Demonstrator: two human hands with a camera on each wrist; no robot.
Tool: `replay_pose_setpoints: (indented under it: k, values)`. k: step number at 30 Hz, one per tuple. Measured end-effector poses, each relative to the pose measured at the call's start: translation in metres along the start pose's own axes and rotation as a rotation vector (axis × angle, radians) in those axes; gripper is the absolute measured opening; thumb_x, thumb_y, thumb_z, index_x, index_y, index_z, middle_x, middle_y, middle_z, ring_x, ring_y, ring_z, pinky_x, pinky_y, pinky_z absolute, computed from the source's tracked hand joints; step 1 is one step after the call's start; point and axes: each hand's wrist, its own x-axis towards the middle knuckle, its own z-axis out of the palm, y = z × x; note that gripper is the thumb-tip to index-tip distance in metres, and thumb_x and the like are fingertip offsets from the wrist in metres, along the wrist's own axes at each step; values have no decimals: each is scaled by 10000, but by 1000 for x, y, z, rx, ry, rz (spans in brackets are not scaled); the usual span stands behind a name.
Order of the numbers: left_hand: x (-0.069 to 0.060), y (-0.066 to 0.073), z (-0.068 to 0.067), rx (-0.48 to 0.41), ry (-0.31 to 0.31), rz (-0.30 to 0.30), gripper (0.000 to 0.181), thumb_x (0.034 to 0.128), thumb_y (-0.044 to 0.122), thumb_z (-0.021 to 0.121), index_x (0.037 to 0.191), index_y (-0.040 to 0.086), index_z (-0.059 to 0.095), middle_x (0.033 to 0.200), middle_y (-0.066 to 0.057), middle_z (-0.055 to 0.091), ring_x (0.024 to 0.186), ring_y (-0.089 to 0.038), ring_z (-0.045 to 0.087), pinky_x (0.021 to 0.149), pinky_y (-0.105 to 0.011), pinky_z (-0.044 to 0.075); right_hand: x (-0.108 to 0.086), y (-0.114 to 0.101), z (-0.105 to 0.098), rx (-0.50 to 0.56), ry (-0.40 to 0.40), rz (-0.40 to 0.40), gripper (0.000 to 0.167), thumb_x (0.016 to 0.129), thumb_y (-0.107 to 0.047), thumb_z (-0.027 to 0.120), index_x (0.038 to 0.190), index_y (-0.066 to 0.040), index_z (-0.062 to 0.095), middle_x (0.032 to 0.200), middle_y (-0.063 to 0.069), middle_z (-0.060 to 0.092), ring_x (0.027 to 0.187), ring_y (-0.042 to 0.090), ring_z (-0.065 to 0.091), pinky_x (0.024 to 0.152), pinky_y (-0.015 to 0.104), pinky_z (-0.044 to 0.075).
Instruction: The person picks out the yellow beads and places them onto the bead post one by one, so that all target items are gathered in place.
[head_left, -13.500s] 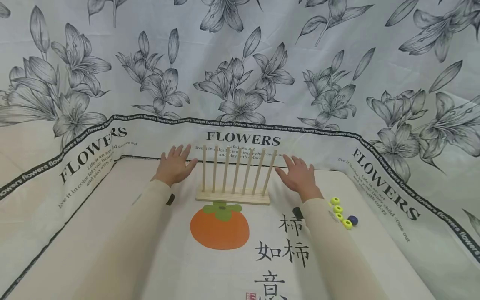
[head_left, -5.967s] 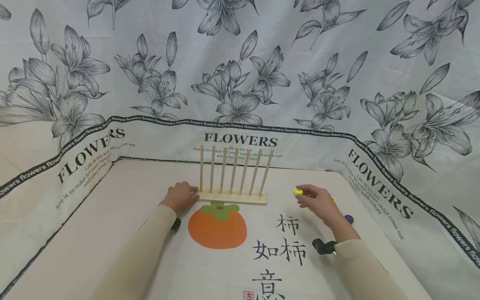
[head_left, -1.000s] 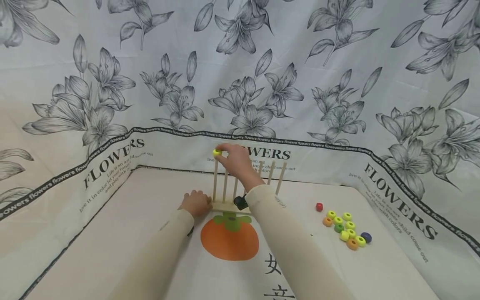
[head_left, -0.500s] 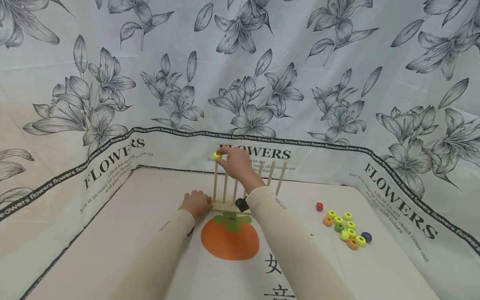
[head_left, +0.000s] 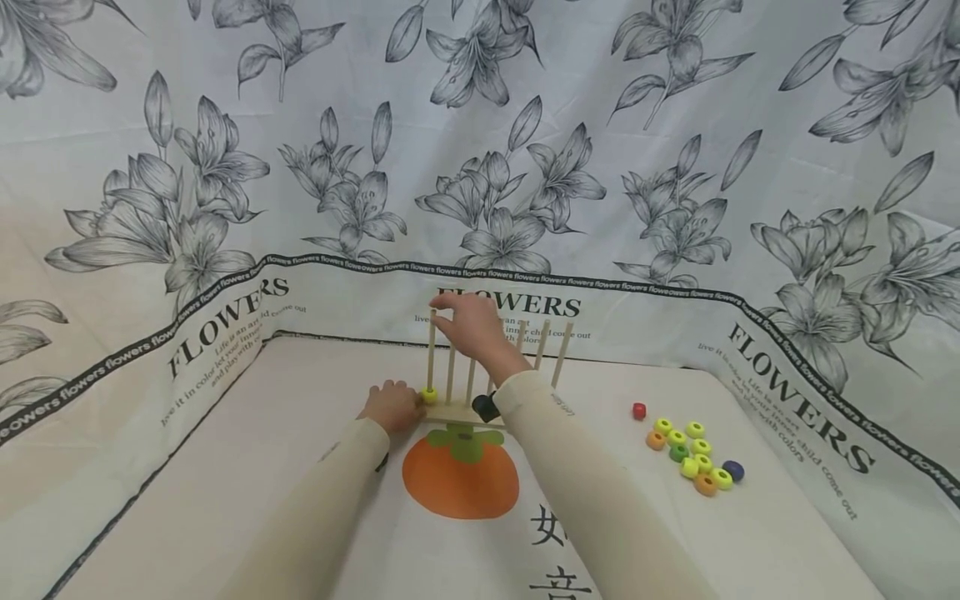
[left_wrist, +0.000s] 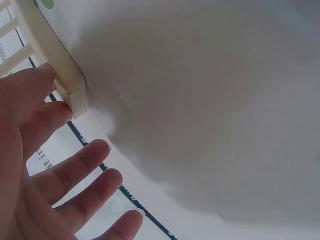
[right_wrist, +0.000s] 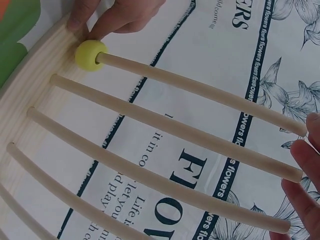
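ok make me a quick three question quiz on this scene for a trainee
1. Multiple choice: where on its peg is the threaded yellow bead? (a) at the top (b) halfway up (c) at the bottom
2. True or false: the right hand is holding the red bead.
3. Fill the gap: the left hand grips one end of the ____.

Key:
1. c
2. False: the right hand is at the top of the peg, and the red bead lies on the table.
3. wooden stand
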Motion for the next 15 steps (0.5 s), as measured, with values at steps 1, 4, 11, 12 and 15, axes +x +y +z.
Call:
replay_pose_setpoints:
  k: [1, 4, 11, 12, 15]
  values:
    - [0, 0, 0, -1, 0, 0, 343, 965, 360, 548, 1151, 121, 709, 1006, -106, 644, 991, -307, 547, 958, -566, 417, 0, 1, 0, -6, 2, -4, 330, 972, -329, 572, 1282, -231, 626, 1258, -22, 666, 1132, 255, 617, 1083, 541, 356]
    - [2, -1, 0, -24, -10, -5, 346, 964, 360, 545, 1176, 137, 705, 1015, -108, 642, 993, -307, 540, 953, -566, 414, -3, 2, -3, -18, 3, -18, 328, 968, -326, 579, 1275, -224, 634, 1209, -9, 690, 1075, 249, 633, 1046, 527, 397]
    - [8, -6, 6, -85, -19, -31, 382, 942, 390, 565, 1235, 172, 677, 1189, -107, 639, 1116, -328, 530, 1013, -589, 373, -15, 8, -9, -12, -1, -35, 331, 964, -318, 586, 1278, -222, 632, 1288, -9, 647, 1212, 260, 568, 1092, 545, 339]
    - [9, -6, 6, -100, -22, -39, 393, 937, 396, 575, 1247, 172, 669, 1219, -111, 631, 1144, -336, 524, 1025, -595, 364, -16, 9, -10, -7, -7, -34, 335, 965, -320, 585, 1282, -221, 628, 1292, -11, 643, 1226, 259, 557, 1105, 550, 321]
    - [8, -7, 6, -151, -28, -57, 422, 923, 395, 607, 1272, 161, 648, 1281, -129, 605, 1205, -366, 502, 1046, -615, 341, -20, 10, -13, 2, -21, -33, 347, 969, -330, 577, 1293, -215, 618, 1292, -11, 641, 1246, 256, 537, 1121, 555, 289]
